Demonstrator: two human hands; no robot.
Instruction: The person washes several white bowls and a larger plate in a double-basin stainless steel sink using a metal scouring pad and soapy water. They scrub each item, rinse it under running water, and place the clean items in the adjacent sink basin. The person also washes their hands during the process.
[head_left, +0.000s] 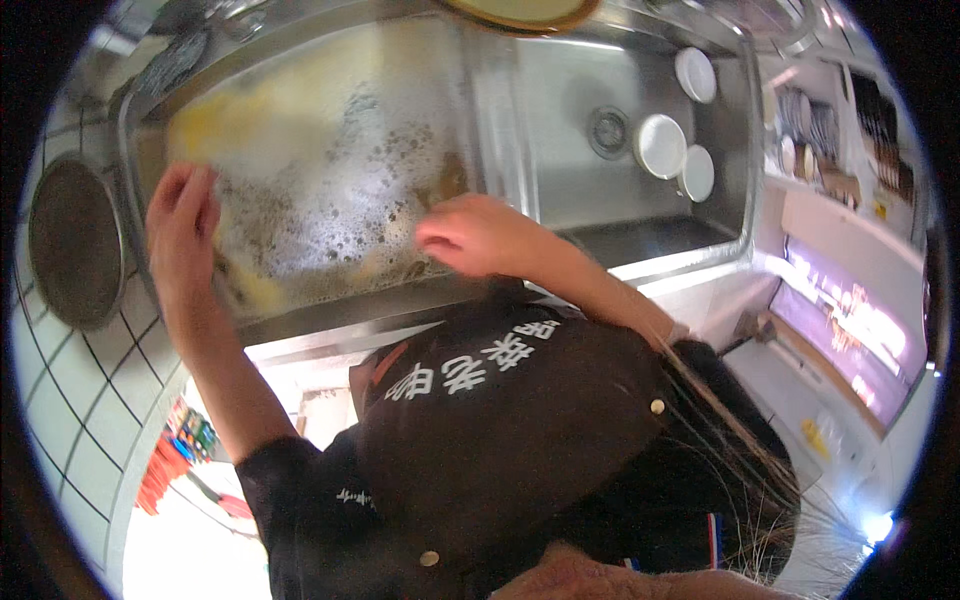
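A stainless-steel sink basin (154, 142) holds cloudy, foamy water (300, 195) with yellowish patches under the surface. My left hand (182, 206) is over its left side, fingers bent and slightly blurred. Over the front right part of the same basin is my right hand (472, 234), with its fingers curled inward. Nothing shows in either hand, though the undersides of the fingers are hidden. To the right, a second basin (570, 187) contains a drain strainer (608, 132) and three white round dishes (661, 146) near its right wall.
A round dark pan or lid (77, 241) rests against white tiles (67, 382) at left. A brown-rimmed round vessel (525, 16) overhangs the sink's back edge. Shelves with stacked dishes (799, 120) stand at right. My dark apron (510, 420), bearing writing, is close to the front edge.
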